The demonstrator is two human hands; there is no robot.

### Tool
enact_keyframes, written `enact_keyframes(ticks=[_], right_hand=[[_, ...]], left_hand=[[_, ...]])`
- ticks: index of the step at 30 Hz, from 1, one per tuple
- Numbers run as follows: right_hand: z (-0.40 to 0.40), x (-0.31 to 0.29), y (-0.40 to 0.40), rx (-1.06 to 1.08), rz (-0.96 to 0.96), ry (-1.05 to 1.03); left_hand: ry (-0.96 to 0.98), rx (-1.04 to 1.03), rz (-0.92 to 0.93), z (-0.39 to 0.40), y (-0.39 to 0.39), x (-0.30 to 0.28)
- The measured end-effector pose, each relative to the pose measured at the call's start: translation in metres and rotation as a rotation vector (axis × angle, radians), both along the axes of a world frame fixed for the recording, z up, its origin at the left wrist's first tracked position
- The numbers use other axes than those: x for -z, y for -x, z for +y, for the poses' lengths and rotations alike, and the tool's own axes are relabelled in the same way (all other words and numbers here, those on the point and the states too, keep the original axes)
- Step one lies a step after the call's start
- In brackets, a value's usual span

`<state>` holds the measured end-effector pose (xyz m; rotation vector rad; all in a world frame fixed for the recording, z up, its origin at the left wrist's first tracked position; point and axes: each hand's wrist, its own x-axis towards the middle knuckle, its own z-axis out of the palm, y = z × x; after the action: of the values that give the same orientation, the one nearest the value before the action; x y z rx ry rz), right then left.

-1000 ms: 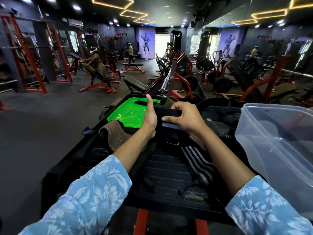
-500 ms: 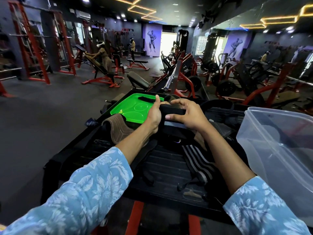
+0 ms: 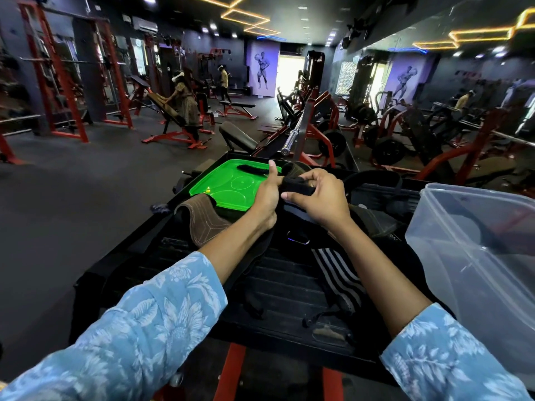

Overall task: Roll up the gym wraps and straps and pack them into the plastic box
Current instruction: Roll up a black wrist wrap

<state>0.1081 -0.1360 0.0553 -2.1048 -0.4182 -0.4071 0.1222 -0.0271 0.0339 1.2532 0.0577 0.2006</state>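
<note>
curling tighter round the black strap (image 3: 298, 185), both hands have drawn closer together than they were 1 second ago, when the band lay stretched flat between them; in the head view, the only 1 given, it now looks bunched into a short thick coil, so the rolling seems well started on this piece

the left hand (image 3: 267, 195) has its fingers wrapped on the coil's left end with the thumb raised upright, and the right hand (image 3: 321, 198) pinches the right end, fingers bent over the top and thumb beneath. both are clamped on the strap, neither loose. the coil is held up off the surface, above the far part of the black platform (image 3: 278, 282) and just beside the green lid (image 3: 231, 186)

a tail of the same band seems to trail down under the right hand, though dark cloth against dark metal makes that hard to tell. if so, a few more turns are needed before the roll is done

the clear plastic box (image 3: 477, 256) stands at the right edge, well apart from the hands, and i can see nothing packed in it. the brown leather belt (image 3: 202, 218), a striped wrap (image 3: 338, 273) and another black strap (image 3: 252, 169) on the lid lie unrolled, so by my judgement the task is at an early stage
</note>
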Motion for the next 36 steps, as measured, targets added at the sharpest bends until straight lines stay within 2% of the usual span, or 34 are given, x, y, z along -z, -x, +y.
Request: enact_keyframes(ticks=[4, 10, 15, 18, 20, 25, 28, 32, 36], right_hand=[[-0.002, -0.002, 0.001, 0.075, -0.003, -0.018], [0.004, -0.004, 0.009, -0.057, -0.109, 0.125], [-0.011, -0.014, 0.004, -0.176, -0.028, 0.311], [-0.012, -0.014, 0.003, -0.159, -0.064, 0.262], [-0.012, -0.013, 0.003, -0.158, -0.062, 0.194], [-0.013, -0.016, 0.004, -0.300, 0.058, 0.103], [-0.013, -0.018, 0.008, -0.319, 0.053, 0.101], [-0.009, -0.016, 0.010, -0.237, 0.001, 0.056], [-0.005, -0.009, 0.005, -0.096, -0.029, 0.085]], left_hand=[[0.039, 0.144, -0.025, -0.014, 0.008, 0.001], [0.182, 0.111, -0.077, -0.002, 0.012, -0.004], [0.101, 0.045, 0.053, 0.002, 0.013, -0.005], [0.081, -0.001, 0.091, -0.001, 0.015, -0.008], [0.061, 0.058, 0.085, 0.001, 0.018, -0.011], [0.050, 0.189, -0.059, 0.002, 0.015, -0.007], [0.065, 0.227, -0.073, 0.003, 0.015, -0.007], [0.009, 0.140, -0.027, 0.003, 0.014, -0.008], [-0.008, -0.047, -0.031, -0.001, 0.010, -0.008]])
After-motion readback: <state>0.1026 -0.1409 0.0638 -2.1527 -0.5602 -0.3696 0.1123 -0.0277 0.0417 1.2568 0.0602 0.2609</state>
